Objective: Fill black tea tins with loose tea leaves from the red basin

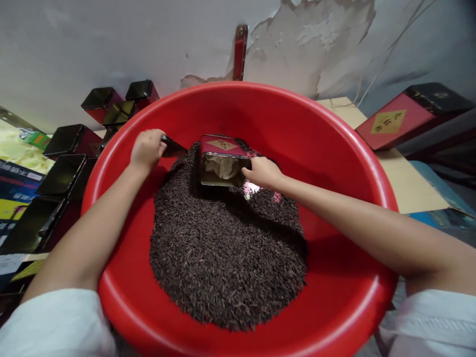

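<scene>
The red tin (222, 145) could slip or roll on the loose dark leaves (226, 248), since it is grasped only at one side of its mouth by the right hand (265, 172) and its weight is borne by an uneven heap. Leaves could also be trapped between the tin's wall and the pale crumpled liner (223, 167), because the opening is partly blocked by its folds. If the dark flat tool (173, 148) were swung too far, the rim could be knocked or leaves could be scattered. The tin is held tilted on its side just to the left of the right hand, its mouth turned towards the wearer, and the liner is seen inside. The tool is clasped in the left hand (146, 148), its end pointed towards the tin but set apart from it. Below and between both hands the leaves are heaped, and all are enclosed by the red basin (334, 292).
</scene>
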Demonstrator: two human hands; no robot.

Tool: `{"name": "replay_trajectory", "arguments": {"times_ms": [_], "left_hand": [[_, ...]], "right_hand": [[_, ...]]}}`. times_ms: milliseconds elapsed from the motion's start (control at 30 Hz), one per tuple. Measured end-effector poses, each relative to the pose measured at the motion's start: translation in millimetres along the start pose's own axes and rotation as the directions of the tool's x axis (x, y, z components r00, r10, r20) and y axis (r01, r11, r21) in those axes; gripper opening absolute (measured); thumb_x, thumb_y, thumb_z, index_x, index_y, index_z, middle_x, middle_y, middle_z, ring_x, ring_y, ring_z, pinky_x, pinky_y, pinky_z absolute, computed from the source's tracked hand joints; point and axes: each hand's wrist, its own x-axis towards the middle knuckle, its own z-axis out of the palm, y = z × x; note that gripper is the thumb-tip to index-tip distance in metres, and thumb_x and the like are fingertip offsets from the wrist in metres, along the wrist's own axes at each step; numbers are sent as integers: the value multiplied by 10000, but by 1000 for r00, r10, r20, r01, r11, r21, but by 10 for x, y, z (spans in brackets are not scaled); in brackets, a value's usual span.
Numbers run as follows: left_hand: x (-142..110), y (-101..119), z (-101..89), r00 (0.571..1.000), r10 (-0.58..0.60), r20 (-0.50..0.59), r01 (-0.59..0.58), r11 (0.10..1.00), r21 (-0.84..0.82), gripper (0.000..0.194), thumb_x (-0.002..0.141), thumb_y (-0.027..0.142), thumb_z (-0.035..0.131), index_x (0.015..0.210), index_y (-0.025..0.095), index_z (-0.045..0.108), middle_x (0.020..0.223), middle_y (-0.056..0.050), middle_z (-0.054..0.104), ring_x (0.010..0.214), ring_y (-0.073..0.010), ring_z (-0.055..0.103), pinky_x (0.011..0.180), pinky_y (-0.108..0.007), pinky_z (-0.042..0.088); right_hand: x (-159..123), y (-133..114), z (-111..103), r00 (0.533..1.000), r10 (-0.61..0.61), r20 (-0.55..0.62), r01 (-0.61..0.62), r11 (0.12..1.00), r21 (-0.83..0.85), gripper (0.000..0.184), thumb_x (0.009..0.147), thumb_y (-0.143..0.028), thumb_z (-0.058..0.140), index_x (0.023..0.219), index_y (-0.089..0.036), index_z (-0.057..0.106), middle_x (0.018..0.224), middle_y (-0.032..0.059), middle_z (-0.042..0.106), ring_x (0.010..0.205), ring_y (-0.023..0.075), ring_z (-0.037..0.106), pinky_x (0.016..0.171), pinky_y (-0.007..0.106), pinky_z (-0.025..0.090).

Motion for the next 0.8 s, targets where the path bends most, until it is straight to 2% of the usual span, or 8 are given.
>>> {"name": "replay_trajectory", "arguments": {"times_ms": [100,200,333,500,600,700,733,800], "left_hand": [[-23,237,155,970,-13,242,-36,980,197,149,804,174,423,843,162,566,877,-126,666,863,-281,614,821,-413,452],[-5,576,93,906,-58,419,-122,912,391,273,871,186,364,1017,110,582,1051,-172,663,1007,-304,616,844,-404,444],[-21,828,-126,752,-56,657,-277,877,392,207,823,193,524,1017,187,597,1109,-80,669,1060,-265,612,818,-337,454],[-97,832,-84,690,-144,709,-285,846,450,373,853,345,569,1148,117,548,1151,-162,640,1092,-319,596,855,-376,458],[-151,904,6,576,-203,792,-194,907,374,683,810,579,567,1288,107,445,1252,-197,585,1111,-342,586,834,-371,487],[-267,1163,-44,484,-229,844,-164,924,344,696,855,627,457,1285,81,473,1275,-226,565,1111,-365,584,848,-408,491],[-318,1284,-91,483,-218,848,-178,924,339,644,877,600,440,1222,64,531,1222,-238,595,1074,-374,603,831,-422,497],[-424,1534,-196,576,-65,815,-234,942,240,448,896,484,491,1013,76,636,1035,-210,677,940,-347,654,768,-411,512]], "right_hand": [[15,22,11,1000,11,-8,-11,1000,10,362,836,-305,437,972,-66,671,904,199,682,829,269,636,582,296,326],[27,39,19,1000,13,-11,-12,1000,25,354,835,-311,438,963,-80,674,884,180,684,804,251,631,573,291,320],[36,50,39,1000,14,-10,-14,999,40,349,833,-309,440,961,-86,677,876,165,687,778,236,623,568,288,310],[37,58,94,1000,21,-11,-21,999,46,328,809,-300,480,941,-74,677,891,177,680,757,225,600,565,285,287],[46,61,92,999,20,-28,-18,998,66,301,807,-284,472,899,-85,678,825,155,670,681,186,563,553,277,273],[68,66,31,997,20,-78,-12,995,101,285,817,-272,433,817,-105,664,717,113,637,586,140,495,540,270,263],[71,66,0,995,24,-98,-13,994,113,286,820,-272,419,782,-112,652,688,100,621,564,129,472,537,269,261],[56,55,-66,987,26,-160,-4,990,138,282,816,-280,407,682,-134,609,625,71,579,534,114,425,533,272,251]]}}
